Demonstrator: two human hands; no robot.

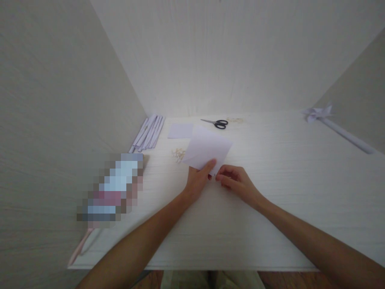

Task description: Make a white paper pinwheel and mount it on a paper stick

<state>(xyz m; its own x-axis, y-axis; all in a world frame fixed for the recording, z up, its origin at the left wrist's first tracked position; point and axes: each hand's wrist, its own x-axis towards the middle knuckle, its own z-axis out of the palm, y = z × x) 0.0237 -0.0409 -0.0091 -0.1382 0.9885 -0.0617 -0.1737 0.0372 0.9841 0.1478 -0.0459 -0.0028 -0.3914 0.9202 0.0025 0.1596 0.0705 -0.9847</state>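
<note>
- A paper sheet is tilting over the desk's middle.
- The left hand is gripping its near edge, thumb on top.
- The right hand is pinching its fingertips together beside the near corner; I can't tell on what.
- Small tan bits are lying just left, black-handled scissors farther back.
- A paper pinwheel is lying far right.

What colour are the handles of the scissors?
The scissors' handles are black, seen in the head view.

Bare hands, forearms — pale legwear.
</note>
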